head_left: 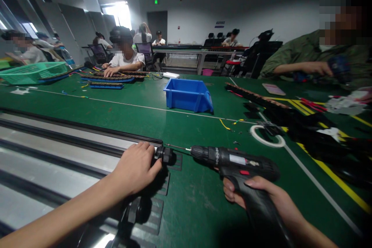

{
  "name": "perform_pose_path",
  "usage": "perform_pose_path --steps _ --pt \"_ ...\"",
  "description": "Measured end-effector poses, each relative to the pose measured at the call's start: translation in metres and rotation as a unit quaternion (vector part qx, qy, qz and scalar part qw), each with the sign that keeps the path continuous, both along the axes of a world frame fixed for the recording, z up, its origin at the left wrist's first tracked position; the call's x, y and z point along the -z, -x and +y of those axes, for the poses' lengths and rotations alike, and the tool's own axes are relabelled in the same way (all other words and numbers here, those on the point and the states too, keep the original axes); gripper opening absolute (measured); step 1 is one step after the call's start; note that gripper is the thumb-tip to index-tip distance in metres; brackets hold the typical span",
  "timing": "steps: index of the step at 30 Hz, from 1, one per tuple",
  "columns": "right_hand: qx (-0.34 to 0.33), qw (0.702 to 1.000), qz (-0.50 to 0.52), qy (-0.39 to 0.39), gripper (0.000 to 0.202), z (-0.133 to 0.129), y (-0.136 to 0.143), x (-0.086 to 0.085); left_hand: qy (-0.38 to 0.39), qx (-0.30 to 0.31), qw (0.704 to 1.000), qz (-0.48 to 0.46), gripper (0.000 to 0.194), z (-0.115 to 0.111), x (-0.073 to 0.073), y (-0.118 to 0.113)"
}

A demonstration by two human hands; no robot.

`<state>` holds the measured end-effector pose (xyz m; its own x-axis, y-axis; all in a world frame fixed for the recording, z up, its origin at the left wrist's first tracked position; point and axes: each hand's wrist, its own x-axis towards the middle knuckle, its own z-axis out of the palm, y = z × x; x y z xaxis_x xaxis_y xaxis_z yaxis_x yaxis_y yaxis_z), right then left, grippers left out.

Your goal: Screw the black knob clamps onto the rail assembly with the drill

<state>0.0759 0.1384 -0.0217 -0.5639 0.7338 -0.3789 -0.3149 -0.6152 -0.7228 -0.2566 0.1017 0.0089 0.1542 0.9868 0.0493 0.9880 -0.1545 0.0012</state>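
Long silver metal profiles [58,149] with dark grooves lie at the left. My left hand [138,166] rests at their right end, its fingers curled round a black round fitting [166,155]. In my right hand [270,193] is a black cordless drill [232,162], its handle gripped and its nose pointing left. The drill's long thin bit [178,147] reaches to the end of the profiles, just above the black fitting. Whether the bit touches anything is unclear. Lower down, another black fitting [135,209] sticks out from the profiles.
A blue bin [188,97] stands on the green table [139,104] beyond the drill. Dark cable strips [261,100], a white ring [267,136] and red pliers [312,104] lie at the right. A green basket [35,73] is at the far left. People sit around.
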Motion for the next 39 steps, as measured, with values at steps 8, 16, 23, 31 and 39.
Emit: perform_pose_path --steps 8,16,23,31,39 --pt "-0.011 1.000 -0.005 -0.007 0.034 0.0017 -0.0019 0.0036 -0.006 0.004 1.000 -0.003 0.039 -0.0008 0.0031 0.0018" --pt "-0.013 1.000 0.016 0.000 0.037 0.0014 -0.0013 0.0030 -0.011 0.000 1.000 -0.007 0.038 -0.0007 0.0017 0.0010" --pt "0.002 1.000 0.012 0.009 0.034 0.0006 -0.0012 0.0040 -0.008 -0.004 1.000 -0.006 0.038 -0.0008 0.0028 0.0011" --pt "-0.004 1.000 0.020 0.013 0.032 0.0012 -0.0007 0.0035 -0.011 -0.003 1.000 -0.008 0.038 -0.0005 0.0031 0.0015" --pt "-0.009 1.000 0.006 0.002 0.031 0.0012 0.0043 -0.0017 -0.018 0.001 1.000 -0.006 0.038 -0.0006 0.0048 0.0020"
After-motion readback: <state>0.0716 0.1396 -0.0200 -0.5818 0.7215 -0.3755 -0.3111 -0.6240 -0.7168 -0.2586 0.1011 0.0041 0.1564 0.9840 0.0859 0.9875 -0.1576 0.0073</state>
